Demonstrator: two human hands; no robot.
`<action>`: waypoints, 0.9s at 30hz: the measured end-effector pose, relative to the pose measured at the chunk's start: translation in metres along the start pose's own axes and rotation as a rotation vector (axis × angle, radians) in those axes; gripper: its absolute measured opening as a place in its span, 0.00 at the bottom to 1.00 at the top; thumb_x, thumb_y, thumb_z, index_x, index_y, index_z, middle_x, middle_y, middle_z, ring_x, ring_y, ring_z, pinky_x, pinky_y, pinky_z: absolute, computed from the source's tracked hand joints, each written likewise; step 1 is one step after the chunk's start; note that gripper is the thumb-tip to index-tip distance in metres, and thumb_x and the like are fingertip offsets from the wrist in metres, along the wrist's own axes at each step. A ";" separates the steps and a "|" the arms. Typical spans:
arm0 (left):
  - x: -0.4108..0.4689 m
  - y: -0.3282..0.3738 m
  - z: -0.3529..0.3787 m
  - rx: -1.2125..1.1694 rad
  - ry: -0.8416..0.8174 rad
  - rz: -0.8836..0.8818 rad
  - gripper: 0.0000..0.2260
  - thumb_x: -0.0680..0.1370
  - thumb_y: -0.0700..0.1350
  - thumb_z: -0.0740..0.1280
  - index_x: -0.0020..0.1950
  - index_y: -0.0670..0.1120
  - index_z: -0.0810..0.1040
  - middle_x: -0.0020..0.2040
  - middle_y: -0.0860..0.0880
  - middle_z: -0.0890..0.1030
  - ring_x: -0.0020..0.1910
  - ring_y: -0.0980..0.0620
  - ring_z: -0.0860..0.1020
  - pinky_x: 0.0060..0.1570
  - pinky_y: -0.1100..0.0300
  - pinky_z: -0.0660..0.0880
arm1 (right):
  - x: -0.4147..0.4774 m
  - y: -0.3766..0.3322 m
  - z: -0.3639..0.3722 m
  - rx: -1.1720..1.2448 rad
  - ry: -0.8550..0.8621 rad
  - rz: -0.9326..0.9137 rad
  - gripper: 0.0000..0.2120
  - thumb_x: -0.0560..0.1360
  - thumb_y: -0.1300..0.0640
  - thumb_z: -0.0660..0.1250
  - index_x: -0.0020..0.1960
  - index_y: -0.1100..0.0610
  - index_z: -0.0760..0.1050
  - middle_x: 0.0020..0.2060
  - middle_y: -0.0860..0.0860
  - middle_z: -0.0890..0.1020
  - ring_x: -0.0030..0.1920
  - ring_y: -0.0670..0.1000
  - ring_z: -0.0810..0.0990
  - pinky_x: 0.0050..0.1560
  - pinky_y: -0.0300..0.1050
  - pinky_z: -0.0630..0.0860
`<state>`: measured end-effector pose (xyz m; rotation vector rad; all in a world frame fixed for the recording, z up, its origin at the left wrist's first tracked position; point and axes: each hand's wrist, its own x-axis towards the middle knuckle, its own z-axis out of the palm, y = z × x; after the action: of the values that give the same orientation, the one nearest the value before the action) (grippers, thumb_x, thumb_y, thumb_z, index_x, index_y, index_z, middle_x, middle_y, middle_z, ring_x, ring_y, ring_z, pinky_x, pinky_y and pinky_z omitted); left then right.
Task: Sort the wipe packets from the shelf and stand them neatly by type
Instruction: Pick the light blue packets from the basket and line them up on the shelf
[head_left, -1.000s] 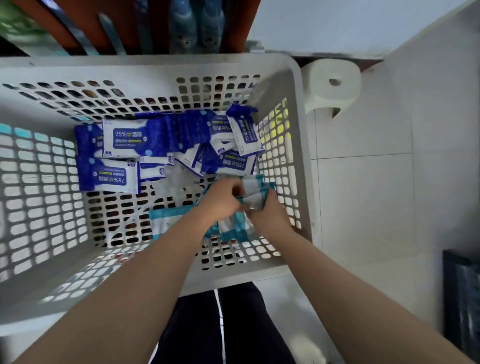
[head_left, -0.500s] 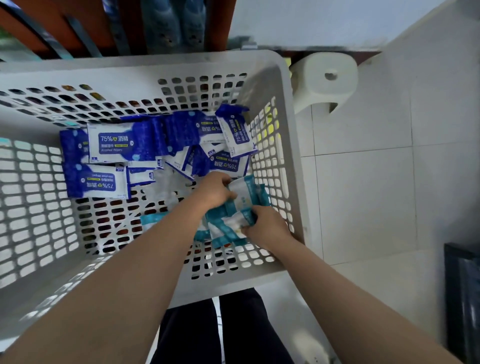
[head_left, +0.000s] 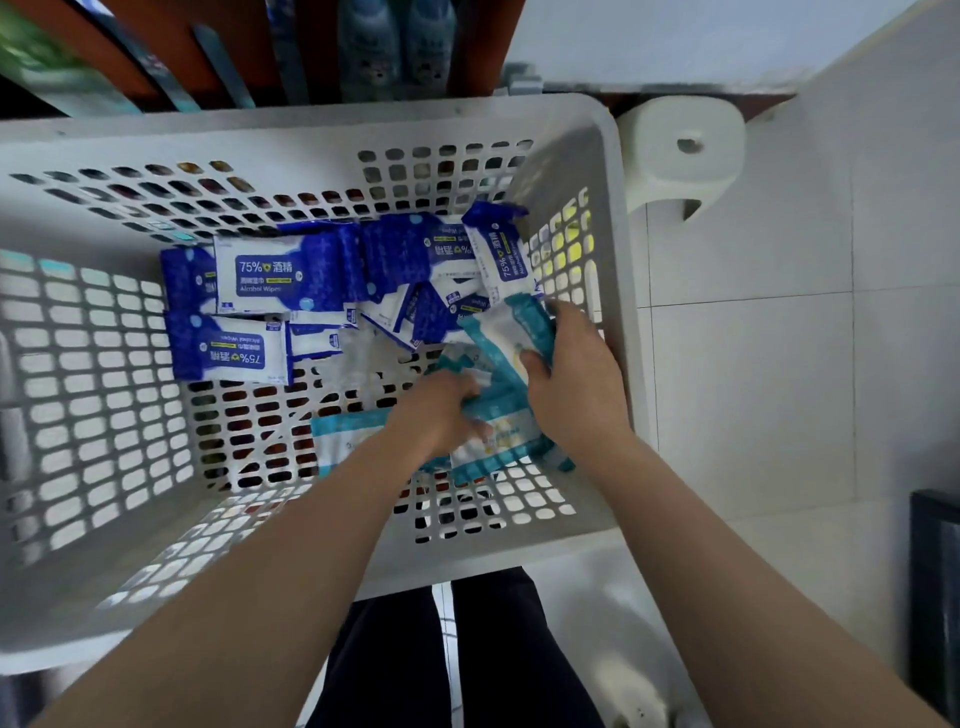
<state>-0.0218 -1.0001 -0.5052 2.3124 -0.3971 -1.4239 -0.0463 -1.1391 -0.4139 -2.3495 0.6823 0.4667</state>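
Right hand (head_left: 577, 387) clamps teal packet (head_left: 511, 328); left hand (head_left: 441, 410) grips teal stack (head_left: 506, 441) just below, touching.

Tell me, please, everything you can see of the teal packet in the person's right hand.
The teal packet is a glossy pouch, white in the middle with teal borders; its print is too blurred to read. It lies tilted near the right wall of the basket. The right hand pinches it, thumb on its face, fingers curled over its far edge. Its upper end overlaps the blue packets; its lower end meets the other teal packets that the left hand grips.
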 end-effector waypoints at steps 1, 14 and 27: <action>-0.001 0.000 0.006 0.051 -0.013 -0.011 0.19 0.73 0.49 0.72 0.62 0.49 0.76 0.55 0.49 0.79 0.53 0.48 0.78 0.52 0.53 0.76 | 0.003 -0.001 0.000 -0.033 0.002 -0.011 0.17 0.77 0.61 0.65 0.65 0.59 0.69 0.58 0.56 0.76 0.57 0.57 0.74 0.55 0.48 0.70; -0.005 -0.049 -0.021 -0.072 -0.213 -0.145 0.19 0.76 0.42 0.68 0.67 0.44 0.71 0.58 0.45 0.78 0.53 0.48 0.76 0.50 0.59 0.72 | 0.012 -0.005 -0.001 0.049 -0.096 0.040 0.11 0.79 0.59 0.62 0.60 0.56 0.70 0.54 0.53 0.80 0.53 0.56 0.78 0.52 0.53 0.76; -0.006 -0.030 -0.004 0.641 -0.011 0.386 0.40 0.75 0.39 0.67 0.79 0.53 0.47 0.79 0.49 0.43 0.77 0.45 0.47 0.74 0.46 0.54 | 0.012 0.001 0.006 0.182 -0.106 0.128 0.09 0.79 0.58 0.61 0.59 0.53 0.70 0.48 0.47 0.78 0.48 0.52 0.77 0.48 0.48 0.76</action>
<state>-0.0200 -0.9704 -0.5127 2.4852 -1.3899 -1.2288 -0.0380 -1.1405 -0.4246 -2.1045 0.7937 0.5568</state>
